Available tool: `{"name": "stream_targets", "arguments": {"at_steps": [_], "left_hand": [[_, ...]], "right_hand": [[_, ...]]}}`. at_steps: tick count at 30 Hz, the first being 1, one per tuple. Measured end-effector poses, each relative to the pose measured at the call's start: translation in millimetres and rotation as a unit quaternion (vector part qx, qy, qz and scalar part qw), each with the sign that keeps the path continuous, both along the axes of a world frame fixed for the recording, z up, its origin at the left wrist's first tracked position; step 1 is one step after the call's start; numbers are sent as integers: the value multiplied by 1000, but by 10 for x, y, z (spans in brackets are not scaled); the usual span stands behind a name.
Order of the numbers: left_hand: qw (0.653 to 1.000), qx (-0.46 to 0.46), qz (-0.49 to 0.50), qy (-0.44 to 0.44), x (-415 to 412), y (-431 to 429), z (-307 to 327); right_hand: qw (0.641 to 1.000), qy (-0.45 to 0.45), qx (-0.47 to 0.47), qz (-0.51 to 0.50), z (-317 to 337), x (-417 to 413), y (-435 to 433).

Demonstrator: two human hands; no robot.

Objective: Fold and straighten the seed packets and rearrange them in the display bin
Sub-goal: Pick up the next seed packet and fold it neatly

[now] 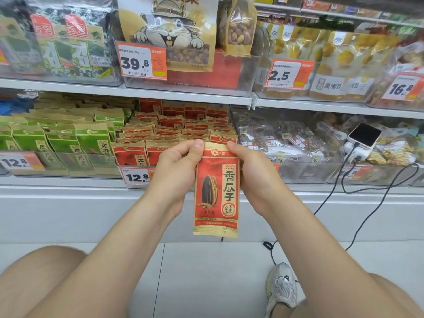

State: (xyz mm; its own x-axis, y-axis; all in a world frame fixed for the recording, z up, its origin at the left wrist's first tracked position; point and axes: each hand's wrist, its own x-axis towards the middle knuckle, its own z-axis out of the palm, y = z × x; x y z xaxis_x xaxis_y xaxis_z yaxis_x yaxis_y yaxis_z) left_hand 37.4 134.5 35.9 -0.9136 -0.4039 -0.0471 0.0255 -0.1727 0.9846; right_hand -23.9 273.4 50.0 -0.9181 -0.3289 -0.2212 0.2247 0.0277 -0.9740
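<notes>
A red and tan seed packet [216,191] hangs upright in front of the lower shelf, held between both hands. My left hand [175,173] pinches its top left corner with thumb and fingers. My right hand [252,173] grips its top right edge. Behind them stands the clear display bin [137,174] with several rows of the same red seed packets [179,131], standing upright and somewhat uneven. The lower part of the bin's front is hidden by my hands.
A bin of green seed packets [62,143] stands to the left, a clear bin of nut bags [286,141] to the right. A phone [364,135] on a charger with a black cable [367,216] lies right. The upper shelf edge [137,92] overhangs the bins.
</notes>
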Motion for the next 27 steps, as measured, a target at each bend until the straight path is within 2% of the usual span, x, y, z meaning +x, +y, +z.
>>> {"name": "stream_targets", "arguments": {"at_steps": [4,7,10,13,15,17,20,23,27], "left_hand": [[1000,-5,-16,-2,0,21,1],[999,30,-10,-9,-2,30,26],[996,76,38,-17,-14,-17,70],[997,59,52,-16,-44,-81,59],[998,39,11,-41,-53,-91,48],[994,-12,-69,-89,-23,-104,42],[970,-32,-208,-122,53,-106,45],[969,10,-226,-102,71,-108,49],[973,-2,-207,-99,71,-110,73]], "right_hand": [[1000,-19,-15,-12,-18,-28,3],[1000,-4,-1,6,-13,-35,9],[986,101,88,100,47,-46,99],[969,118,143,161,55,-50,188],[982,120,113,95,32,-62,174],[992,106,66,-20,13,-111,160],[986,75,37,-141,-28,-238,193],[984,63,35,-164,-57,-291,204],[987,65,13,-150,-39,-237,175]]}}
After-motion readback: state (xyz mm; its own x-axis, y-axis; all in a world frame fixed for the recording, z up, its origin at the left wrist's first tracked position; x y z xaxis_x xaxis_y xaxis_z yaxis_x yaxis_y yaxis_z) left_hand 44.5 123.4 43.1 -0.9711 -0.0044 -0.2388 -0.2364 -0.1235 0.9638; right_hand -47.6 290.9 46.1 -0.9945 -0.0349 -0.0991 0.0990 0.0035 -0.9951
